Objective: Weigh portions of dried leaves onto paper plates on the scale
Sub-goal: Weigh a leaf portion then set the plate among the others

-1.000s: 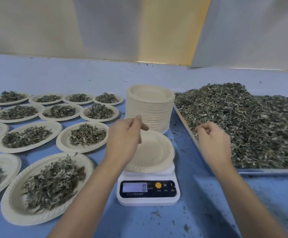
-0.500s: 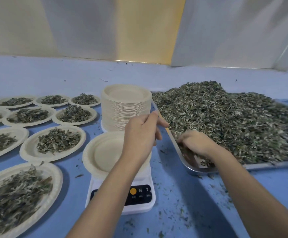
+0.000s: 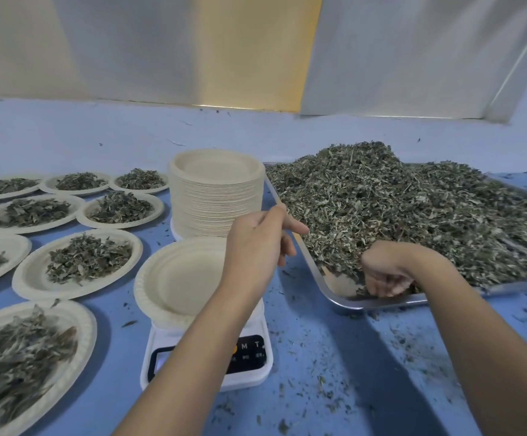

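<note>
**A:** What is sitting on the scale [image 3: 246, 357]?

**B:** An empty paper plate [image 3: 177, 278] is lying flat on top of it. The left forearm is crossing over the scale's display, so the reading is hidden.

**A:** And what is the left hand [image 3: 255, 247] doing?

**B:** It is hovering above the right edge of the scale, over the rim of that plate. The fingers are hanging loosely curled and are holding nothing.

**A:** And the right hand [image 3: 384, 275]?

**B:** It is reaching to the right of the scale, into the near left corner of a metal tray [image 3: 344, 297]. The fingers are curling down into the dried leaves [image 3: 413, 209] and closing round a small clump of them.

**A:** Where are the leaves lying, then?

**B:** Most are lying heaped high in the tray, right of the scale and stretching away behind it. The tray corner nearest the scale is showing bare metal.

**A:** Is anything standing behind the scale?

**B:** A tall stack of paper plates [image 3: 216, 196] is standing just behind it, beside the tray's left rim.

**A:** And to the left of the scale?

**B:** Filled plates [image 3: 79, 262] are lying in rows there, each carrying a portion of leaves, and the nearest is sitting just beside the scale. Leaf crumbs are lying scattered on the blue table [image 3: 334, 357] to the right of the scale.
</note>
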The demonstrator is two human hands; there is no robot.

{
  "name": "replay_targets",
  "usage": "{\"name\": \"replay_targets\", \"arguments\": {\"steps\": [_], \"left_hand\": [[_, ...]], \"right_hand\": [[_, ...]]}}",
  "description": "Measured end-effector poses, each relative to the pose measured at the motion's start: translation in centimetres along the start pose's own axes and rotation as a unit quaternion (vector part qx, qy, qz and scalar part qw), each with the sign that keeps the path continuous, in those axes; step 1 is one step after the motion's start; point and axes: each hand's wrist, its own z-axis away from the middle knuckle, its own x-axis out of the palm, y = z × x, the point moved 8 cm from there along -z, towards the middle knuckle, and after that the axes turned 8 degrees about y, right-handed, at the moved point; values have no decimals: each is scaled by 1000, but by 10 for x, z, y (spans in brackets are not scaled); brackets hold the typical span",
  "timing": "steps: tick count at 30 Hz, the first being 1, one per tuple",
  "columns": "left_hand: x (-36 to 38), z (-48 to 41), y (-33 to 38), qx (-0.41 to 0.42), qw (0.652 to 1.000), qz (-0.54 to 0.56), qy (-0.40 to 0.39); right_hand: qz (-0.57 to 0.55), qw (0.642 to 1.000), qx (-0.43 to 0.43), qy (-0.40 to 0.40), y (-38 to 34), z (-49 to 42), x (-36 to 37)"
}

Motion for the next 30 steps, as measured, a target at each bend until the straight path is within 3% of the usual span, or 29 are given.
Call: {"name": "replay_targets", "arguments": {"steps": [3, 6, 11, 16, 20, 22, 24, 26, 28, 30], "left_hand": [[2, -2, 0, 4, 1000, -7, 0], [2, -6, 3, 6, 1000, -4, 1], [-4, -8, 1, -5, 1000, 13, 11], [-11, -8, -1, -5, 1000, 15, 21], [-11, -9, 0, -1, 1000, 16, 23], [-9, -8, -1, -4, 1000, 13, 20], [-5, -8, -2, -3, 1000, 10, 15], [-1, -6, -2, 1, 1000, 4, 10], [3, -4, -4, 1, 1000, 3, 5], [4, -3, -4, 2, 1000, 4, 2]], "right_hand": [[62, 996, 11, -62, 8, 0, 12], [2, 999, -24, -47, -2, -7, 15], [-119, 985, -115, 41, -38, -27, 13], [-275, 938, -143, 153, -43, -36, 1], [-259, 919, -169, 244, -40, -18, -20], [-181, 949, -156, 206, -40, -14, -23], [-64, 987, -120, 82, -36, -12, -8], [-1, 998, -64, -24, -23, -10, 8], [6, 998, -42, -45, -15, -16, 16], [-39, 998, -50, -9, -18, -26, 16]]}}
